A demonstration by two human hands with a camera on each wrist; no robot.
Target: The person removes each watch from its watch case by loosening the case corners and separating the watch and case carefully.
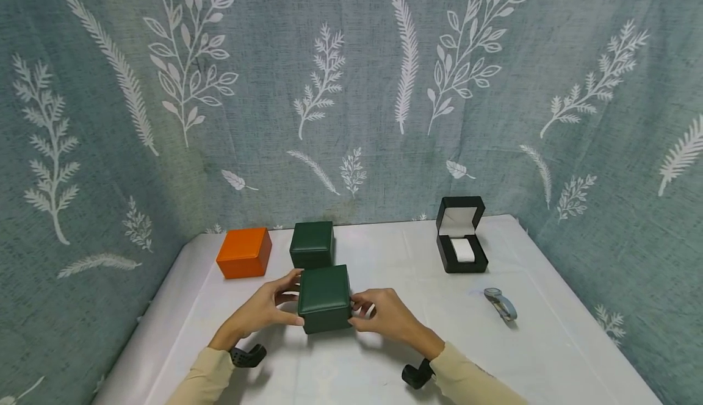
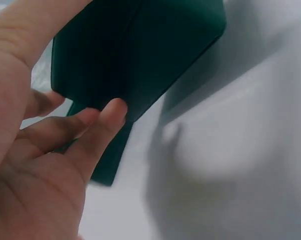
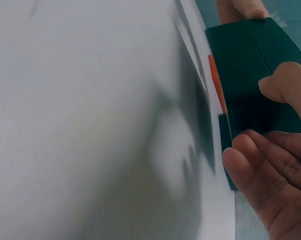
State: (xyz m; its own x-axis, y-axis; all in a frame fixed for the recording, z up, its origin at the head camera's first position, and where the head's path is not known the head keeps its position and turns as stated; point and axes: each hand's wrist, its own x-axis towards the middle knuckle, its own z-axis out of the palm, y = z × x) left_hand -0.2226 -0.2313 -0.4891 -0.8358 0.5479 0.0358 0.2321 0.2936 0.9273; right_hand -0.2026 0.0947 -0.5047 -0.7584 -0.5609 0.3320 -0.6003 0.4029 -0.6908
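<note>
A closed dark green box (image 1: 324, 295) is held between both hands, in front of a second green box (image 1: 312, 244). My left hand (image 1: 266, 305) grips its left side, thumb at the near corner and fingers farther back. On the opposite side my right hand (image 1: 384, 315) holds it with the thumb near the front corner and curled fingers behind. In the left wrist view, left fingertips (image 2: 114, 111) press the lower edge of the green box (image 2: 155, 50). The right wrist view shows the right thumb (image 3: 280, 86) on the green box (image 3: 250, 60), raised over the table with its shadow below.
An orange box (image 1: 244, 252) stands at the back left of the white-covered table (image 1: 373, 374). At the back right, an open black watch box (image 1: 462, 234) shows a white cushion. A watch with a grey-blue strap (image 1: 501, 305) lies in front of it. Patterned curtain (image 1: 351, 88) encloses the table.
</note>
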